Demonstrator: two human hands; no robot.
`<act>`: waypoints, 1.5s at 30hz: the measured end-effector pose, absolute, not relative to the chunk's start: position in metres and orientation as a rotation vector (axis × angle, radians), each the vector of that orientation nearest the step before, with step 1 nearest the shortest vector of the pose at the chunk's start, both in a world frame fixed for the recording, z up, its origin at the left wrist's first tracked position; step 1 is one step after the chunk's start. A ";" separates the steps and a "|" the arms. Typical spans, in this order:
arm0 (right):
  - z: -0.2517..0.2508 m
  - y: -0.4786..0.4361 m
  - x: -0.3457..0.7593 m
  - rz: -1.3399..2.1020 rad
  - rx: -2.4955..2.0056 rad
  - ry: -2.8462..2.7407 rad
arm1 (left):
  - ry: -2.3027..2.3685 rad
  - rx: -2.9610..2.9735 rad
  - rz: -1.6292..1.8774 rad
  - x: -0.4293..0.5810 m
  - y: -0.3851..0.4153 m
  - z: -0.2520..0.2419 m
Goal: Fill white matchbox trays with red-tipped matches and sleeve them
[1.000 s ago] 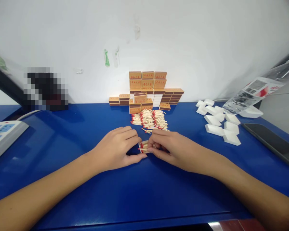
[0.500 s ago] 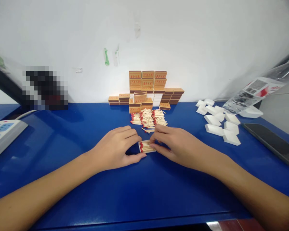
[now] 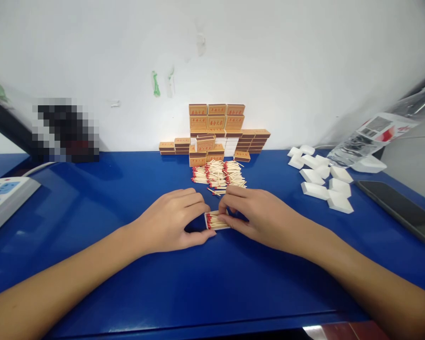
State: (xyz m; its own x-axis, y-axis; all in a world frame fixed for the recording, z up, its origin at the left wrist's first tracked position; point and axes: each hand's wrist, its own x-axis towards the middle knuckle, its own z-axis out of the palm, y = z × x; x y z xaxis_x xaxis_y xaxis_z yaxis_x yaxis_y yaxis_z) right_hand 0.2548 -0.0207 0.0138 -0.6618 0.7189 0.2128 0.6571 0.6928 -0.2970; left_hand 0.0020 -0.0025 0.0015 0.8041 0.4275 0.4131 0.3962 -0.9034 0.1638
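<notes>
At frame centre, the matchbox tray (image 3: 222, 229) of matches (image 3: 214, 220) has its left end clamped in the left grip (image 3: 175, 219); the right grip (image 3: 260, 212) covers its right end, pinched or not I cannot tell.

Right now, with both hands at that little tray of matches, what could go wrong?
The right hand has its fingers at the matches in the small tray; a clumsy push might spill some. That hand is close to the loose match pile and could scatter it. Behind, the stacked matchboxes stand several high, so a bump might topple them.
</notes>
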 end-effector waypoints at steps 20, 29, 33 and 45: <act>0.019 -0.024 0.253 0.436 -0.940 -2.622 | 0.635 2.919 0.681 0.003 -0.002 0.001; 0.019 -0.026 0.249 0.494 -1.072 -2.627 | 0.619 2.922 0.701 0.002 -0.002 0.000; 0.019 -0.028 0.248 0.490 -1.113 -2.593 | 0.624 2.925 0.700 0.002 -0.003 0.001; 0.012 0.005 0.264 0.198 -1.213 -2.347 | 0.631 2.919 0.693 0.002 -0.003 0.002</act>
